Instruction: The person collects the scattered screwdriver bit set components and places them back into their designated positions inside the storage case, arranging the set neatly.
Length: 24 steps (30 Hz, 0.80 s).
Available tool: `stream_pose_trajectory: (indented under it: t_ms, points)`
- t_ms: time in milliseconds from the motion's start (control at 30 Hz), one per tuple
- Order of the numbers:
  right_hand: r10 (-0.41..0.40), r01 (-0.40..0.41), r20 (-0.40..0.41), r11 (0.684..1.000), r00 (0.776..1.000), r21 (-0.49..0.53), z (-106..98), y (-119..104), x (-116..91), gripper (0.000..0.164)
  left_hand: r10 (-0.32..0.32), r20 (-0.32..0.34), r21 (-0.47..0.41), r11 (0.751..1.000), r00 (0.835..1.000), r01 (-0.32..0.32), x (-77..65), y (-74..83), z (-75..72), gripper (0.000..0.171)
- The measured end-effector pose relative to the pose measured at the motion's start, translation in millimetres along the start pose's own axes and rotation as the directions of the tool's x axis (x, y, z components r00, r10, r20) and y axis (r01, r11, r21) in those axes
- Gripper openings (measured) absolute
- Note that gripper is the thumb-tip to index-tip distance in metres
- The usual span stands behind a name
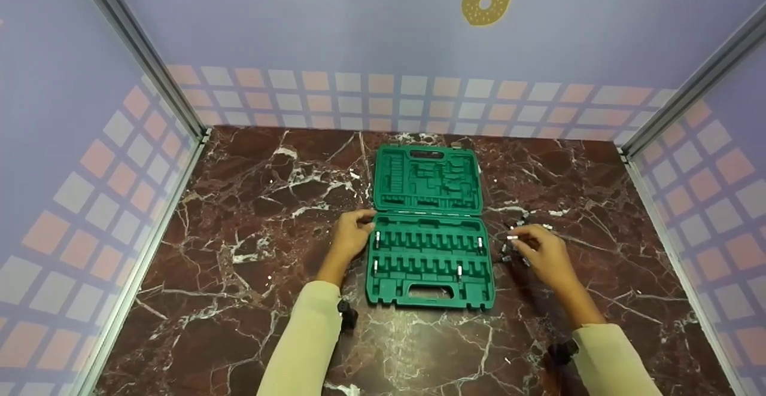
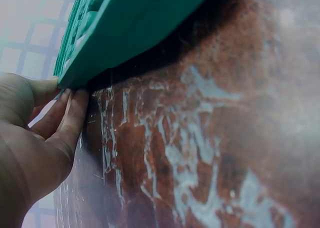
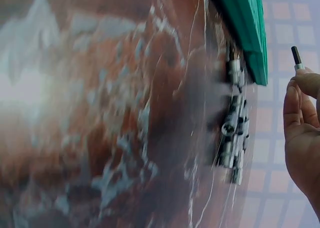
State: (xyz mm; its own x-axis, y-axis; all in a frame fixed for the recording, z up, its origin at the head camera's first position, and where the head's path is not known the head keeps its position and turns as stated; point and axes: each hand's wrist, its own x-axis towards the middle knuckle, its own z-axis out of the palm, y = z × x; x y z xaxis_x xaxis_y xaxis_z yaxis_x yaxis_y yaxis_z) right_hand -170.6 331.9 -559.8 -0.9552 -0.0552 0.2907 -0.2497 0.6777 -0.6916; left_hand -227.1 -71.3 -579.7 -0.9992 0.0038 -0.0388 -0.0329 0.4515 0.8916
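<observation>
A green plastic socket case (image 1: 428,252) lies opened flat, with a few silver bit sockets standing in its slots, such as one bit socket (image 1: 459,273) in the lower row. At the case's left side, my left hand (image 1: 351,232) holds its edge near the hinge, thumb on the rim and fingertips lower down against the side (image 2: 115,48). Right of the case, my right hand (image 1: 547,256) pinches one bit socket (image 3: 296,55) between thumb and fingers. Its dark tip sticks up and a silver base shows at the fingertips.
Several loose bit sockets (image 3: 232,133) lie in a pile on the marbled table (image 1: 269,216) beside the case's right side, partly under my right hand. The moulded lid (image 1: 428,179) lies toward the back. Patterned panels (image 1: 383,37) wall the table at the back and both sides.
</observation>
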Motion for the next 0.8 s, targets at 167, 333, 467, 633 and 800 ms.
stream_pose_trajectory:
  t_ms: [167,333,467,633,800]
  points:
    - [0.026,-0.027,0.025,0.998,0.999,0.05,7.1,-9.4,3.4,0.018,0.0,-0.01,0.019,1.0,1.0,0.0,0.2,-1.1,0.1,0.027]
    - [0.015,-0.019,0.038,0.995,0.999,0.096,13.8,-17.5,7.8,0.018,0.007,-0.023,0.017,1.0,1.0,-0.006,0.9,-0.9,0.2,0.027]
    - [0.013,-0.02,0.058,0.991,0.998,0.129,19.6,-22.9,8.7,0.018,0.006,-0.027,0.016,1.0,1.0,-0.006,1.3,-0.3,0.7,0.027]
    - [0.026,-0.038,0.086,0.991,0.996,0.132,27.5,-29.5,8.8,0.018,0.016,-0.024,0.015,1.0,1.0,-0.016,2.0,0.4,0.8,0.026]
    - [0.026,-0.046,0.112,0.982,0.993,0.182,37.1,-37.0,12.6,0.018,0.009,-0.023,0.014,1.0,1.0,-0.009,2.3,-1.0,0.5,0.026]
